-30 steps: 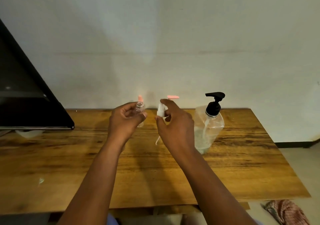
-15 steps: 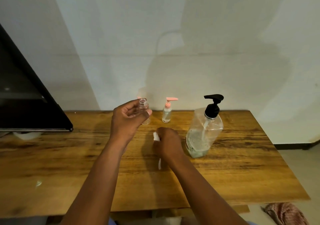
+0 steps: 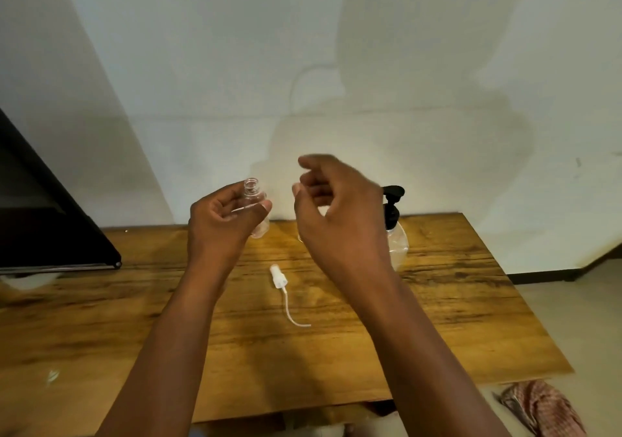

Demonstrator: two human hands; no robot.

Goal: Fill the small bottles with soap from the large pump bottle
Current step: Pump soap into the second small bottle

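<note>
Now that the small white spray cap with its thin curved tube [image 3: 278,277] lies dropped on the wooden table [image 3: 437,319], our right hand [image 3: 336,214] rises empty, fingers loosely curled, toward the large clear black-pumped bottle [image 3: 393,231]. Our left hand [image 3: 222,218] grips the small clear uncapped bottle [image 3: 254,197], ready for filling. We read no labels anywhere.
</note>
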